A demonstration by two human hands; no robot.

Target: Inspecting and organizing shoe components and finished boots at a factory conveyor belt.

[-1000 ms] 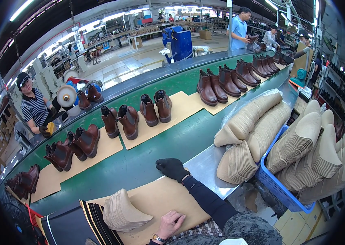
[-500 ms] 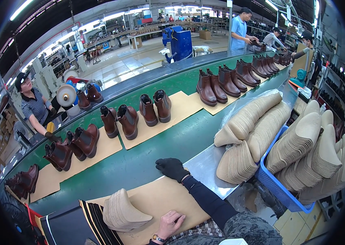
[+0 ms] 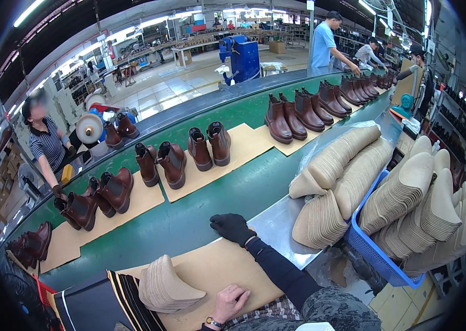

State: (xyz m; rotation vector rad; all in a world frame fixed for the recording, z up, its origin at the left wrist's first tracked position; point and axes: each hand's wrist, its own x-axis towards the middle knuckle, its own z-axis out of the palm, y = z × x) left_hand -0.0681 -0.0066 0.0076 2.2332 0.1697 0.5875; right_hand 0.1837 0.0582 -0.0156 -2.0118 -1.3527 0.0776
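Note:
My bare left hand, with a watch on its wrist, rests on a tan cardboard sheet. Its fingers are loosely bent and apart, with nothing in them. Beside it stands a nested stack of beige curved shoe inserts. Farther forward, my right hand in a black glove lies at the edge of the green conveyor belt. Its fingers stretch left, and I see nothing held. Pairs of brown ankle boots stand across the belt on cardboard sheets.
More stacked inserts lie on a metal surface at right, beside a blue basket filled with others. Dark strips lie at lower left. A co-worker touches a boot at far left; another in blue stands beyond the belt.
My hands have stayed still. The left co-worker's hand has shifted left with a boot, which now tilts. The co-worker in blue has set down a boot and reaches right along the belt.

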